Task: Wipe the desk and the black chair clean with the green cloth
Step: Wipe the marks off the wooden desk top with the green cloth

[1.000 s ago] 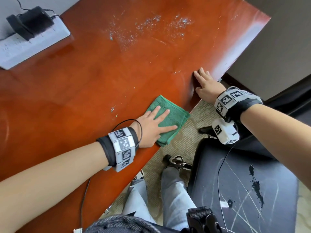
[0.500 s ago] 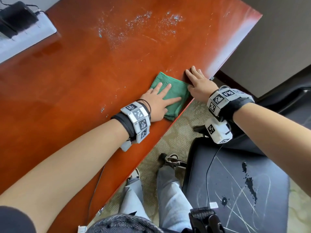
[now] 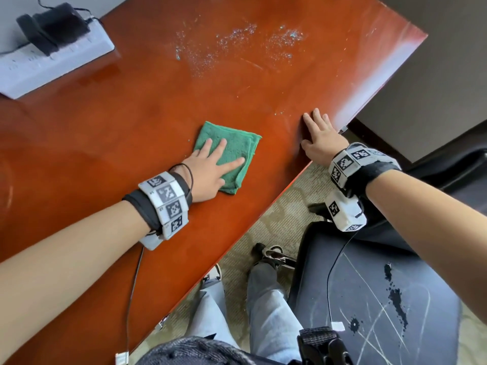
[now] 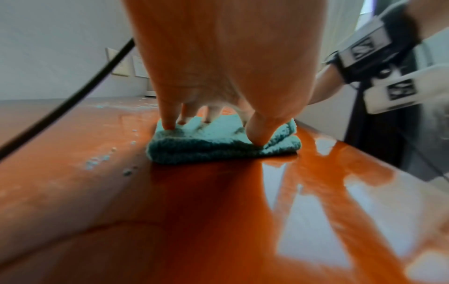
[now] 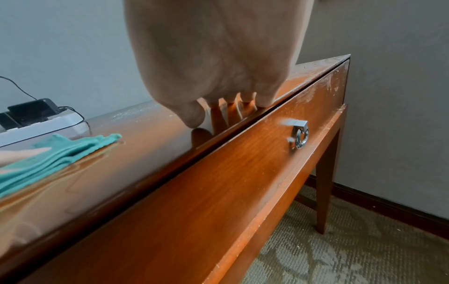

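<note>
The bench [image 3: 110, 133] carries the work; pale debris [image 3: 237, 46] lies at its 12 o'clock, so that patch is likely unwiped. The black chair [image 3: 369, 299] stands at 5 o'clock, streaked and spotted, judged untouched. The folded green cloth [image 3: 232, 151] lies flat mid-bench. Your left hand [image 3: 208, 175] presses it with straight, spread fingers [image 4: 167, 123], spreading pressure for the stroke. Your right hand [image 3: 319, 138], flat and holding nothing, rests at the front edge at 3 o'clock, probably bracing you.
</note>
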